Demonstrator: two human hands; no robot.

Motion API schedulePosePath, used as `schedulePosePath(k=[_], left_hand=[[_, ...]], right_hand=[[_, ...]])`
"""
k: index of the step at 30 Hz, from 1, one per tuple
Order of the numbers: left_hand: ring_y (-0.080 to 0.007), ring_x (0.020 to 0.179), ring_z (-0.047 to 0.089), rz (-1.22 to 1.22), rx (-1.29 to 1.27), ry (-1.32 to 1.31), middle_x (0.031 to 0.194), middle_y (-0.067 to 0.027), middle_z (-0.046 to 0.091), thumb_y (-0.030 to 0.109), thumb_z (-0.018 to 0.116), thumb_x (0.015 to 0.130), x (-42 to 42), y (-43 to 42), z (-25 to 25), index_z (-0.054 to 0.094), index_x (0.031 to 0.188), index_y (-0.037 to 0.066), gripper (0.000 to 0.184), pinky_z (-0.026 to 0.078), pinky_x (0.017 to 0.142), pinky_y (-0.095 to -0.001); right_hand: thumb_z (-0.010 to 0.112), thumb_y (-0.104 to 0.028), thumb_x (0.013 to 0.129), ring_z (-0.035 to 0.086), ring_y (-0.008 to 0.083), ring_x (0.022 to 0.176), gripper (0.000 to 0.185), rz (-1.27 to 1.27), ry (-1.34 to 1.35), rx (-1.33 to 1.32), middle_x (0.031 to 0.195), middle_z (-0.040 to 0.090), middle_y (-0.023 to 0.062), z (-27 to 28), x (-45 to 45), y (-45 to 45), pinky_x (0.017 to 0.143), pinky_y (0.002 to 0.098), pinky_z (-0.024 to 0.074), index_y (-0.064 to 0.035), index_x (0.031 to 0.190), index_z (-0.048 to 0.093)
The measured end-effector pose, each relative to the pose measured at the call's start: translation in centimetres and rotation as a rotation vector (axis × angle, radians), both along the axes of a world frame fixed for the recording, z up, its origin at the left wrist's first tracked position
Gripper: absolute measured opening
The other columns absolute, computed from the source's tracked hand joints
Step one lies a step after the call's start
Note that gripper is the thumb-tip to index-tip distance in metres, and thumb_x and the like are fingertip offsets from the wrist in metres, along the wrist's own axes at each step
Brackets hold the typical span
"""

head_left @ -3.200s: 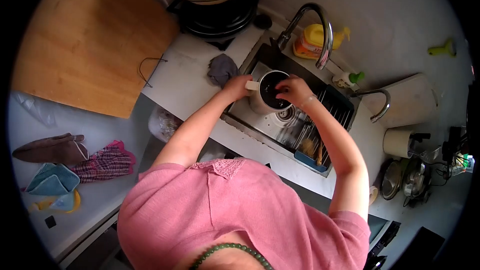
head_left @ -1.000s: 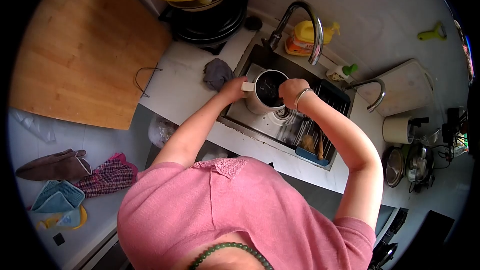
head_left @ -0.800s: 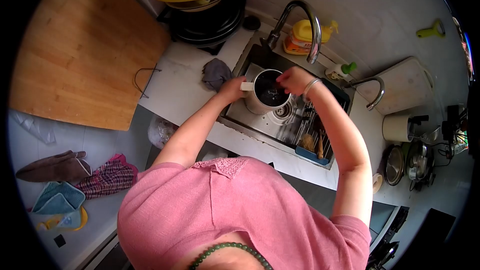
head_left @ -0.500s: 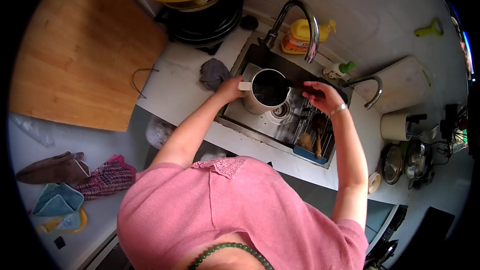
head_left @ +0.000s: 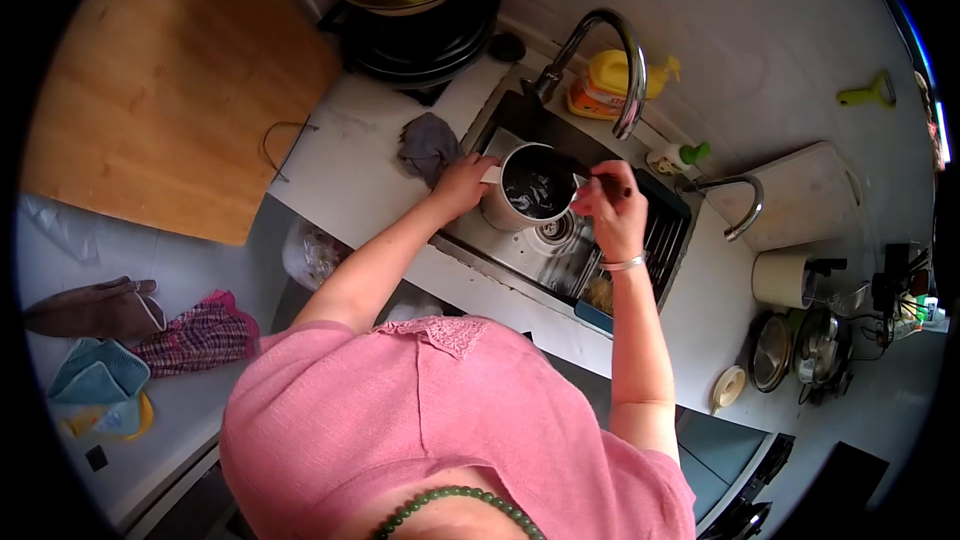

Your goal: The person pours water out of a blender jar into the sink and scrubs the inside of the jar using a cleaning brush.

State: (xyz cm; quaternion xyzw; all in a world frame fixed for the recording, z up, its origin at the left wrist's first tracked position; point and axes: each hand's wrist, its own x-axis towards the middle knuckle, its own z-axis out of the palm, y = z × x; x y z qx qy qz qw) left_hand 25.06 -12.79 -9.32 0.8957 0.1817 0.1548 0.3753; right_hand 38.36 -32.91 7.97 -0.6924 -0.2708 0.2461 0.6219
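Note:
A pale pitcher point(head_left: 497, 208) with a dark inside stands in the steel sink, its mouth facing up toward me. Closed round its handle on the left side is my left hand point(head_left: 463, 185). At the pitcher's right rim, my right hand point(head_left: 616, 215) grips a dark-handled tool point(head_left: 590, 169). The tool reaches over the opening, and its far end is lost against the dark inside, so I cannot tell what head it has. Wet, shiny patches show inside the pitcher. A grey cloth point(head_left: 429, 147) lies crumpled on the counter near my left hand.
A tall curved faucet point(head_left: 637, 70) arches behind the sink point(head_left: 470, 250); a smaller spout point(head_left: 755, 202) stands to the right. Yellow bottle point(head_left: 607, 80) and green-capped bottle point(head_left: 672, 157) line the wall. A drain rack point(head_left: 665, 240) fills the sink's right side. A wooden board point(head_left: 160, 100) is at left.
My right hand has moved left, bringing the dark-handled tool closer over the pitcher's mouth. My left hand keeps its hold on the handle. The whole view has shifted slightly.

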Motion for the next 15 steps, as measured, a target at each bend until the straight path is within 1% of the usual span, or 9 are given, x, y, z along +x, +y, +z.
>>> schedulePosePath(k=[2,4,6,8,10,11,12,14,15], left_hand=[[-0.0352,0.112,0.054,-0.039,-0.004,0.065,0.116,-0.0147,0.058,0.004,0.068,0.075,0.0,-0.1,0.5,0.057,0.122,0.010,0.048,0.045,0.094,-0.0415],[-0.0356,0.111,0.054,-0.043,-0.015,0.044,0.114,-0.0147,0.058,0.001,0.067,0.075,0.0,0.0,0.6,0.058,0.120,0.010,0.047,0.045,0.093,-0.0419],[-0.0359,0.110,0.054,-0.043,-0.023,0.020,0.112,-0.0147,0.058,-0.001,0.066,0.075,0.0,0.2,0.6,0.060,0.118,0.010,0.046,0.045,0.092,-0.0423],[-0.0366,0.109,0.054,-0.072,-0.038,0.049,0.113,-0.0147,0.057,-0.002,0.066,0.074,0.1,0.4,0.3,0.058,0.120,0.010,0.047,0.045,0.091,-0.0428],[-0.0370,0.108,0.054,-0.069,-0.028,0.081,0.114,-0.0149,0.056,-0.002,0.067,0.075,0.3,0.5,0.7,0.057,0.120,0.010,0.048,0.045,0.091,-0.0429],[-0.0374,0.107,0.054,-0.074,-0.022,0.120,0.115,-0.0152,0.056,-0.001,0.067,0.075,0.1,0.4,0.7,0.057,0.120,0.010,0.048,0.045,0.091,-0.0430],[-0.0374,0.107,0.054,-0.073,-0.025,0.122,0.115,-0.0152,0.056,-0.001,0.067,0.075,0.0,0.4,0.4,0.057,0.120,0.010,0.048,0.045,0.091,-0.0430],[-0.0379,0.108,0.054,-0.083,0.010,0.063,0.116,-0.0159,0.055,0.000,0.067,0.075,0.1,0.4,-0.3,0.055,0.120,0.009,0.047,0.046,0.091,-0.0429],[-0.0379,0.108,0.054,-0.083,0.008,0.064,0.116,-0.0159,0.055,0.000,0.067,0.075,0.1,0.4,-0.2,0.055,0.120,0.009,0.047,0.046,0.091,-0.0429]], right_hand=[[0.056,0.000,0.089,0.062,0.0084,0.064,0.008,0.030,-0.062,-0.017,0.071,0.058,0.0047,-0.7,-0.6,1.8,0.056,0.0235,0.0521,-0.0001,0.097,0.055],[0.056,0.001,0.087,0.062,0.0083,0.063,0.010,0.074,-0.113,-0.051,0.069,0.057,0.0048,-2.8,-0.4,3.2,0.055,0.0235,0.0510,-0.0009,0.097,0.055],[0.055,0.001,0.086,0.062,0.0090,0.063,0.011,0.093,-0.016,-0.045,0.069,0.057,0.0047,-7.1,0.3,3.7,0.054,0.0234,0.0502,-0.0018,0.097,0.055],[0.055,0.002,0.086,0.062,0.0092,0.063,0.011,0.086,-0.047,-0.095,0.070,0.057,0.0041,-8.4,0.6,3.9,0.054,0.0234,0.0501,-0.0018,0.096,0.054],[0.055,0.002,0.086,0.062,0.0097,0.063,0.010,0.039,0.023,-0.038,0.070,0.058,0.0038,-7.6,0.6,4.0,0.054,0.0232,0.0503,-0.0018,0.095,0.055],[0.055,0.002,0.086,0.065,0.0111,0.064,0.007,0.018,-0.041,-0.025,0.072,0.059,0.0038,-8.1,1.3,3.9,0.054,0.0232,0.0512,-0.0014,0.092,0.055],[0.054,0.002,0.087,0.064,0.0104,0.063,0.004,0.007,0.032,-0.001,0.071,0.059,0.0040,-5.5,0.7,3.8,0.054,0.0232,0.0518,-0.0007,0.089,0.056],[0.056,0.000,0.088,0.062,0.0092,0.060,0.001,-0.022,0.045,-0.019,0.069,0.059,0.0031,-1.4,0.0,3.7,0.054,0.0235,0.0518,0.0001,0.089,0.056],[0.060,-0.005,0.090,0.061,0.0086,0.057,0.007,-0.028,0.001,-0.058,0.066,0.059,0.0023,-0.7,-0.3,3.8,0.052,0.0235,0.0507,0.0002,0.088,0.058]])
